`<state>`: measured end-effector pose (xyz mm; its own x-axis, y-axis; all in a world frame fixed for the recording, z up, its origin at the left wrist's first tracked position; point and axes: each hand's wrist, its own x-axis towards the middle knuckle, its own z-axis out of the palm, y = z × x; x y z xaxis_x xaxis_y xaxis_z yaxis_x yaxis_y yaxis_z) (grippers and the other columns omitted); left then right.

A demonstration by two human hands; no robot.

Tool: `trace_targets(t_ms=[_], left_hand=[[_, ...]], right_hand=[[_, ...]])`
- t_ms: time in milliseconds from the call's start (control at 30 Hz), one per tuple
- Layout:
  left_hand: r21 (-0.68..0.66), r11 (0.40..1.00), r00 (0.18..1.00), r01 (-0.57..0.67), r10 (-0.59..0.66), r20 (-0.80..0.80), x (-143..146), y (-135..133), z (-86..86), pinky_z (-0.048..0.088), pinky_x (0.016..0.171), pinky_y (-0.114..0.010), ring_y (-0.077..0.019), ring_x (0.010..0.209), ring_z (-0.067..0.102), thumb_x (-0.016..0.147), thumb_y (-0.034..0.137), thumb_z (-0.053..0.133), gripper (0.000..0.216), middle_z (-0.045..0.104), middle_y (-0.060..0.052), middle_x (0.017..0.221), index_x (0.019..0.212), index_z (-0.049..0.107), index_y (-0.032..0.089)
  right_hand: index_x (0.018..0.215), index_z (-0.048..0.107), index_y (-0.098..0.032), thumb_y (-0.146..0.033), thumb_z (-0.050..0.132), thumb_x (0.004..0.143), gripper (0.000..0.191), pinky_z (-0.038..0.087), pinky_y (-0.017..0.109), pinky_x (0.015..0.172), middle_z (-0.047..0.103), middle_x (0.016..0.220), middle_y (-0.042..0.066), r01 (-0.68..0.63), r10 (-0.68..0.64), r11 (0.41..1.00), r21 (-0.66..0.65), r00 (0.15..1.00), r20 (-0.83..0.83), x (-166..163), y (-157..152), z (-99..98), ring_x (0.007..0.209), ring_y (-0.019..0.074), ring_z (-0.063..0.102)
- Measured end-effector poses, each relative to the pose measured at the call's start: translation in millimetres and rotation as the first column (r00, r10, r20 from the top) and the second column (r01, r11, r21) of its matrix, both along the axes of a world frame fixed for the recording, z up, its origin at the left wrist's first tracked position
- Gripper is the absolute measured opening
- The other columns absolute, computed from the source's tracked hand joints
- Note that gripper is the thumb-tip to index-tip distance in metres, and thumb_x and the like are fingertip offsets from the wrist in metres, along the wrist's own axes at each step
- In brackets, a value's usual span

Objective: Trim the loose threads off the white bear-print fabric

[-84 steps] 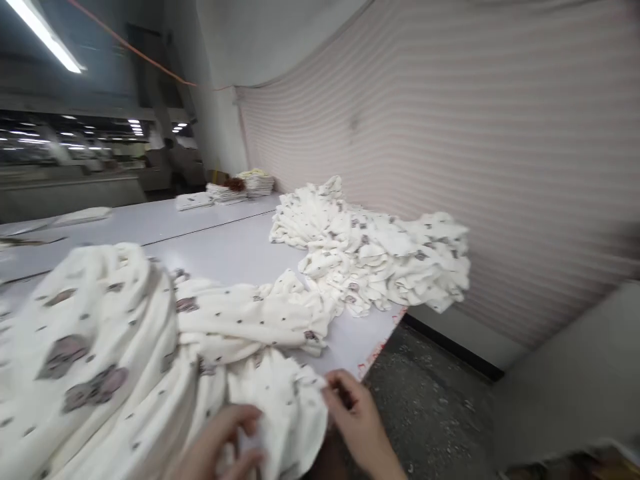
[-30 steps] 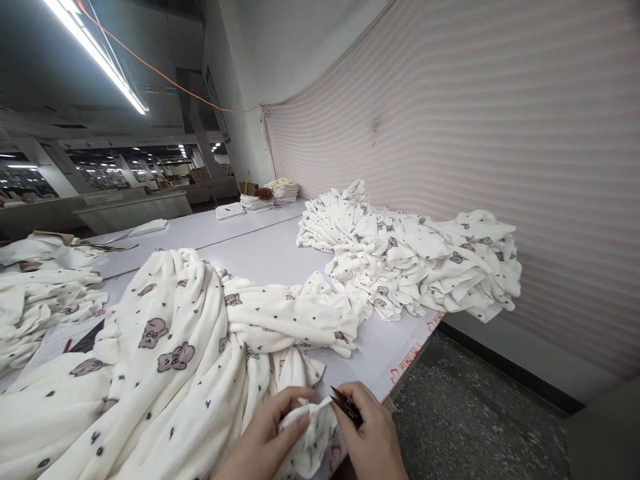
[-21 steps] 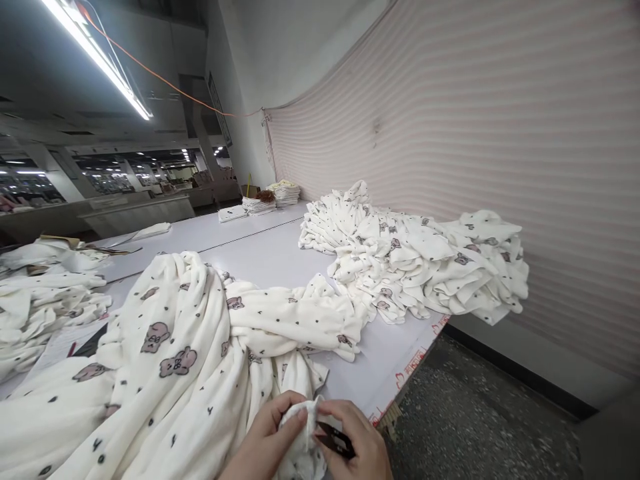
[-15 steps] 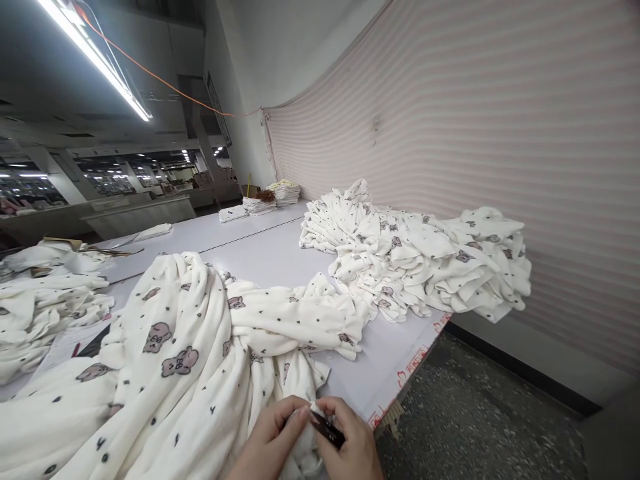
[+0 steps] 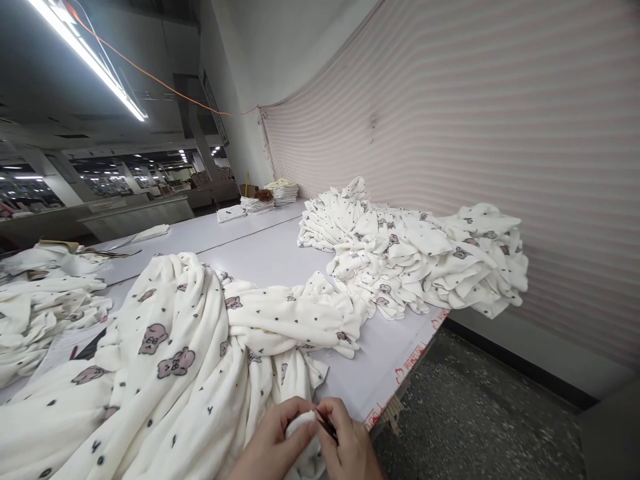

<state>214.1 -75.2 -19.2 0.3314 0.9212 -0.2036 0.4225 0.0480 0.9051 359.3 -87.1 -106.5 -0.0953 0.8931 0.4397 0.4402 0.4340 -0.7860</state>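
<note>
Cream-white plush fabric [image 5: 200,400] printed with mauve bears and small dark marks lies heaped across the near side of the table. My left hand [image 5: 283,433] pinches a bit of its white edge between thumb and fingers. Close against it, my right hand [image 5: 347,440] is closed around small dark thread snips [image 5: 327,425], whose tips point at the pinched edge. Part of the snips is hidden by the fingers. Both hands are at the bottom of the view, near the table's front edge.
A larger pile of the same printed fabric [image 5: 415,260] sits at the table's right end. More white cloth [image 5: 45,300] lies at the left, and folded stacks [image 5: 257,203] stand at the back. A striped sheet [image 5: 425,120] hangs along the wall.
The snips have turned in my right hand, and their narrow blades now show. More white fabric edge shows in my left hand. The piles lie as before.
</note>
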Motion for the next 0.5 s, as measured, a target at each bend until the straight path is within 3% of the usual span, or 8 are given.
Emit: trace_targets(t_ms=[133,233,300,400,500], left_hand=[[-0.020,0.999,0.996,-0.025,0.023,-0.086,-2,-1,-3.0,0.044,0.081,-0.027,-0.0232,0.090,0.057,0.080,0.044,0.056,0.030,0.069,-0.003,0.088,0.087,0.070,0.018],[-0.044,0.999,0.996,0.001,-0.005,-0.088,-3,-1,-3.2,0.044,0.079,-0.027,-0.0221,0.086,0.057,0.082,0.045,0.054,0.033,0.067,-0.003,0.085,0.086,0.069,0.016],[-0.045,0.999,0.998,-0.001,-0.002,-0.063,-1,0,-1.6,0.044,0.078,-0.027,-0.0220,0.085,0.057,0.083,0.045,0.051,0.034,0.067,-0.002,0.082,0.083,0.067,0.016],[-0.032,0.999,0.998,0.007,-0.009,-0.060,1,2,-0.5,0.043,0.079,-0.027,-0.0231,0.088,0.057,0.083,0.044,0.051,0.033,0.067,-0.003,0.083,0.082,0.067,0.016],[-0.038,0.997,0.995,0.060,-0.062,-0.072,1,3,-2.3,0.043,0.079,-0.028,-0.0235,0.087,0.058,0.083,0.044,0.051,0.033,0.067,-0.004,0.082,0.082,0.067,0.015]], right_hand=[[0.094,0.050,-0.022,-0.028,0.038,0.092,0.013,0.045,0.022,0.057,0.067,0.069,0.001,0.045,-0.044,0.998,-0.042,0.999,0.017,10,2,7.7,0.062,0.0182,0.068],[0.086,0.049,-0.023,-0.029,0.037,0.095,0.017,0.045,0.020,0.056,0.065,0.062,-0.002,0.004,-0.017,0.992,-0.125,0.995,-0.101,19,3,23.3,0.056,0.0144,0.064],[0.090,0.054,-0.023,-0.029,0.045,0.092,0.011,0.046,0.019,0.062,0.068,0.069,-0.002,-0.026,0.005,0.990,-0.138,0.989,-0.150,24,1,31.8,0.063,0.0140,0.065],[0.098,0.062,-0.024,-0.019,0.057,0.081,0.019,0.046,0.022,0.069,0.071,0.086,0.001,-0.045,0.047,0.993,-0.107,0.999,0.017,25,-2,34.1,0.079,0.0181,0.067],[0.092,0.063,-0.024,-0.012,0.053,0.077,0.022,0.045,0.024,0.066,0.071,0.085,0.002,-0.086,0.112,0.985,-0.148,0.977,0.179,24,-4,26.6,0.077,0.0194,0.068]])
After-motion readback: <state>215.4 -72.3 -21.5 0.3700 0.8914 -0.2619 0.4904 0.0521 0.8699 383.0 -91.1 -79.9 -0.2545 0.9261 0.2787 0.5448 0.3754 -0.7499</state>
